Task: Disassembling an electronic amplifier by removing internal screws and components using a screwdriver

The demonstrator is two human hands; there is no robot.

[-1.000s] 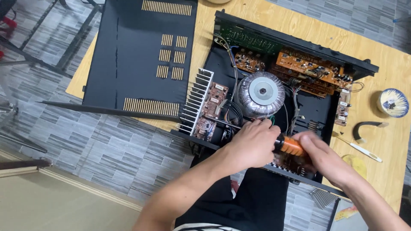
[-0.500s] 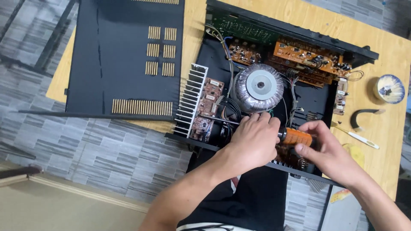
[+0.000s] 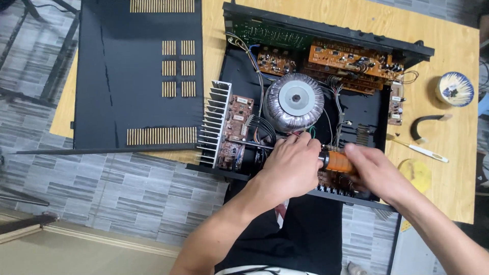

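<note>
Two hands worked over the open amplifier chassis (image 3: pixel 356 109) on the wooden bench (image 3: pixel 438 168), its black cover panel (image 3: pixel 137 76) lying well left of the left hand (image 3: pixel 293 165), and the grey ring transformer (image 3: pixel 294 101) just beyond that hand's knuckles. The left hand was curled loosely around the tool's metal shaft to steady it, while the right hand (image 3: pixel 374 170) was closed on the orange screwdriver handle (image 3: pixel 338 162) between them. Doing this well likely meant keeping the shaft straight and clear of the nearby wires.
</note>
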